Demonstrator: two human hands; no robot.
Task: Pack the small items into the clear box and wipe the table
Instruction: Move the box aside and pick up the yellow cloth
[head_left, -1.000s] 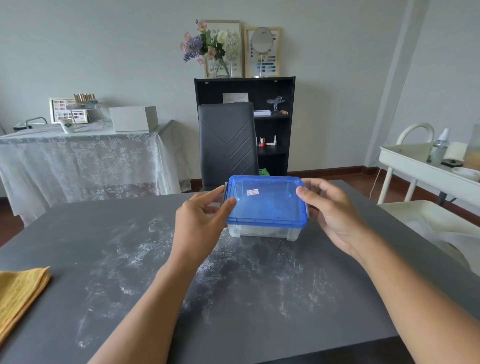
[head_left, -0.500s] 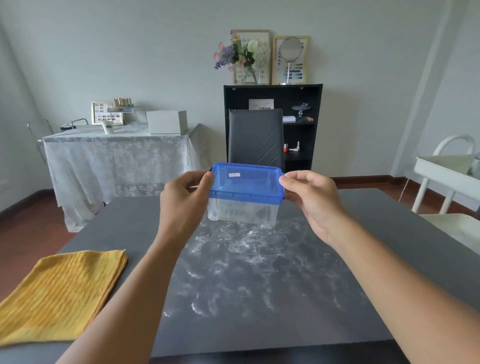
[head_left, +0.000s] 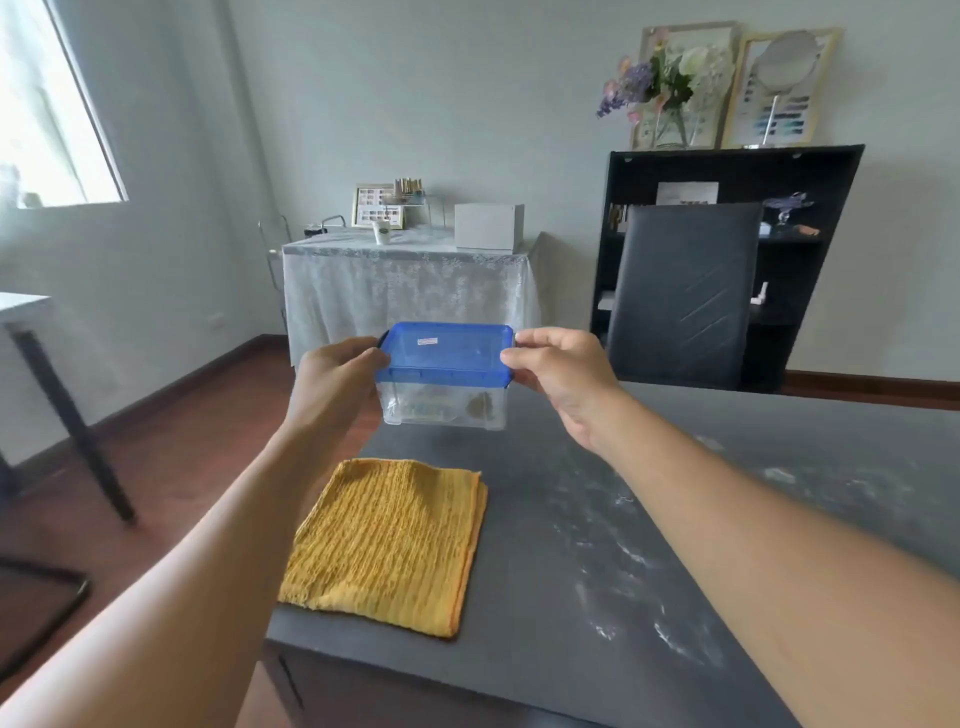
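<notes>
Item 1: clear box (head_left: 442, 404), rigid transparent plastic, closed with a blue lid (head_left: 445, 349) bearing a small white sticker. Location: held in the air above the far left corner of the dark table (head_left: 582, 597), level, touching no surface. Contents: a few small items show dimly through the front wall; their kind cannot be told.

Hold: left hand (head_left: 332, 384) pinches the left end of the lid rim, thumb on top; right hand (head_left: 563, 384) pinches the right end likewise. Both hands are closed on the box, fingers curled, palms off the walls.

Handling, as judged: light, stiff, smooth and somewhat slippery; the walls probably flex under a squeeze. The lid rim gives the best purchase, though a loose lid could part from the body, so a grip under the base is safer.

Item 2: yellow cloth (head_left: 387, 543), folded, ribbed, soft and limp, lying flat near the table's left edge, untouched. Take by a folded edge.

Item 3: white powdery smears (head_left: 623, 561) across the table top, right of the cloth; wiping not yet done.
</notes>
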